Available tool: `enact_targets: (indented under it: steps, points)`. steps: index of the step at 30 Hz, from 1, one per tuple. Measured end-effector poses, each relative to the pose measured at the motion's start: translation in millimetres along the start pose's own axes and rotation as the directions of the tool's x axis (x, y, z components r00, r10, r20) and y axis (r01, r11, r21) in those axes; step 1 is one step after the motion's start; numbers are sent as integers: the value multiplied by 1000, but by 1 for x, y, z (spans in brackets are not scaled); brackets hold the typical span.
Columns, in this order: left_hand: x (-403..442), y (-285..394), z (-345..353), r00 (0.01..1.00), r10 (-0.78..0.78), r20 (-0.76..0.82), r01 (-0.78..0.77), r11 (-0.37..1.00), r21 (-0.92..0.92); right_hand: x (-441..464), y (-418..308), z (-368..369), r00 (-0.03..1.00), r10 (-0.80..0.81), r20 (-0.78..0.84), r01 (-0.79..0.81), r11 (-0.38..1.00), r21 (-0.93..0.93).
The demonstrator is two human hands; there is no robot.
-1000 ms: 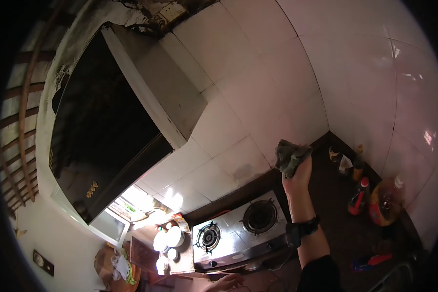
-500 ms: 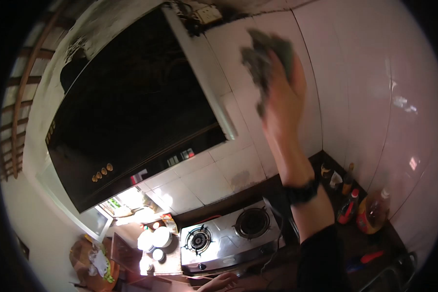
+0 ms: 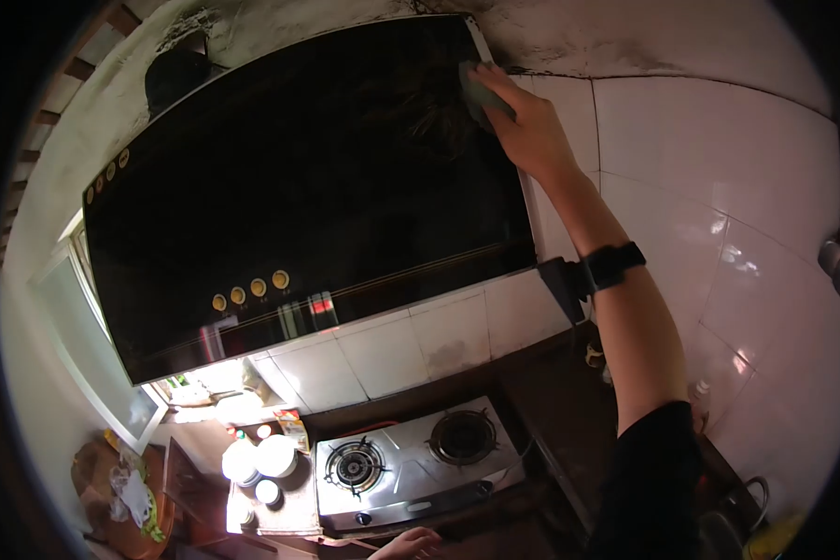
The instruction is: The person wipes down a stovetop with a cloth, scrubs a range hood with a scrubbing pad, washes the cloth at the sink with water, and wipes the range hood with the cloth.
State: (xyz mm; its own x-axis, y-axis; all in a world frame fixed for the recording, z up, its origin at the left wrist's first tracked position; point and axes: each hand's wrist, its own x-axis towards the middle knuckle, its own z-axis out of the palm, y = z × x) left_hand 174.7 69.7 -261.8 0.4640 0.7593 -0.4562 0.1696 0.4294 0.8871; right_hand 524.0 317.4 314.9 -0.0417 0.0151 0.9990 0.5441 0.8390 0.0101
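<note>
My right hand (image 3: 532,126) presses a grey-green cloth (image 3: 479,96) against the upper right part of a glossy black range hood (image 3: 299,177). The fingers are closed over the cloth, which shows only in part. A black band circles that wrist, and a dark sleeve covers the upper arm. Low in the picture, my left hand (image 3: 411,544) is near the front of the gas stove (image 3: 411,467). Its fingers look loosely stretched, with nothing seen in them, though the bottom edge cuts off part of the hand.
White jars (image 3: 273,455) stand on a lit surface left of the stove, beside an open window (image 3: 103,327). A round wooden board (image 3: 126,523) with a plastic bag lies at lower left. White tiles (image 3: 681,177) cover the right wall. Bottles at right are mostly hidden behind my arm.
My right hand has moved from in front of the wall tiles left onto the hood's right side with the cloth. The view has shifted, showing more of the hood. My left hand stays low.
</note>
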Motion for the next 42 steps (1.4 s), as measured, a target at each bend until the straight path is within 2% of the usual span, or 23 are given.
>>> enact_targets:
  steps: [2, 3, 5, 8, 10, 12, 13, 18, 21, 22, 24, 26, 27, 29, 30, 31, 32, 35, 37, 39, 40, 41, 42]
  points:
    - [1, -10, -9, 1000, -5, 17, 5, 1000, 7, -17, -10, -11, 990, -11, 140, 23, 996, -85]
    - [1, -15, -13, 1000, -4, 28, 3, 1000, 15, -28, -17, -14, 989, -13, 150, 27, 996, -91]
    - [3, -26, -17, 999, -9, 48, 8, 1000, 25, -57, -34, -20, 967, 46, 251, -7, 988, -153]
    - [1, -34, -22, 995, -15, 95, 10, 999, 52, -102, -62, -18, 962, 10, 272, 47, 978, -201]
    - [-8, -36, -24, 990, 11, 142, -23, 996, 85, -103, -67, -3, 971, -7, 239, 62, 973, -222]
    - [-20, -29, -29, 991, 19, 134, -29, 997, 76, -79, -69, 25, 997, 69, -33, -75, 958, -276]
    - [-28, -28, -31, 992, 20, 127, -29, 997, 73, -59, -74, 40, 997, 65, -50, -76, 958, -278]
    - [-60, -16, -41, 996, 20, 89, -26, 998, 59, -29, -133, 121, 992, -124, -21, 118, 974, -194]
    - [-84, -6, -47, 998, 14, 66, -18, 998, 64, -68, -167, 113, 968, -127, 214, 154, 982, -110]
    - [-93, -5, -50, 998, 14, 56, -18, 997, 70, -73, -161, 101, 968, -129, 217, 154, 983, -103]
    - [-107, -8, -57, 999, 26, 33, -28, 998, 61, -82, -138, 83, 973, -122, 198, 182, 930, -319]
    - [-107, -27, -70, 999, 43, -2, -43, 999, 12, -62, -115, 86, 997, 41, 69, -11, 921, -390]
    - [-113, -30, -73, 999, 39, -1, -39, 999, 5, -49, -110, 100, 996, 44, 76, -11, 921, -388]
    - [-121, -32, -81, 999, 19, -41, -19, 1000, 10, -24, -120, 139, 984, -177, 33, 175, 902, -394]
    - [-122, -37, -84, 999, 27, -43, -27, 1000, 10, -19, -152, 159, 989, -134, 58, 146, 935, -322]
    - [-123, -40, -86, 998, 49, -36, -49, 999, 2, -18, -173, 183, 966, -244, 82, 257, 906, -335]
    - [-124, -43, -87, 997, 68, -28, -68, 998, -6, -17, -173, 187, 964, -255, 79, 266, 907, -327]
    - [-124, -51, -88, 999, 43, -16, -43, 999, 4, -23, -248, 231, 952, -208, 222, 242, 960, -140]
    - [-124, -57, -90, 998, 58, 14, -58, 998, 34, -35, -288, 256, 929, -257, 268, 290, 953, -91]
    - [-116, -68, -94, 999, 22, 46, -24, 998, 52, -57, -318, 278, 920, -308, 242, 325, 945, -32]
    - [-113, -72, -96, 997, -15, 76, 10, 998, 69, -64, -328, 282, 919, -325, 222, 336, 942, -12]
    - [-109, -77, -97, 996, 24, 90, -28, 999, 35, -67, -326, 277, 921, -319, 224, 331, 944, -14]
    - [-112, -85, -99, 993, 58, 99, -58, 998, -1, -67, -328, 265, 914, -248, 320, 270, 962, -28]
